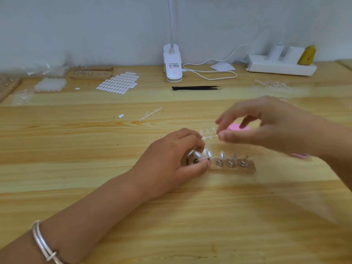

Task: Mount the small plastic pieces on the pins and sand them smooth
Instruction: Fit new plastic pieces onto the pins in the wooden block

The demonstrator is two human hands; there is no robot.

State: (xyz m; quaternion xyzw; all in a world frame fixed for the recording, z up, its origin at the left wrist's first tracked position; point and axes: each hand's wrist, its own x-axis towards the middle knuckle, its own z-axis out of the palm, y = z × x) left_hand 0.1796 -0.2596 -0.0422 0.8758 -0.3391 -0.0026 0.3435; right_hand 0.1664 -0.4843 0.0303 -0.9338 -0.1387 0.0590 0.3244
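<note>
A small wooden pin holder (236, 167) lies on the table in front of me, with several metal pins standing in it. My left hand (171, 161) curls over its left end and presses a clear plastic piece (198, 155) onto a pin between thumb and fingers. Just beyond, my right hand (266, 122) hovers, blurred, and pinches one end of a strip of clear plastic pieces (208, 135). A pink sanding block (238, 127) lies behind the fingers of that hand.
Black tweezers (196, 88), a sheet of white oval stickers (119, 82), a spent plastic strip (150, 114), a second pin holder (91, 74) and a white clip lamp (172, 63) sit farther back. A power strip (282, 66) is at the back right.
</note>
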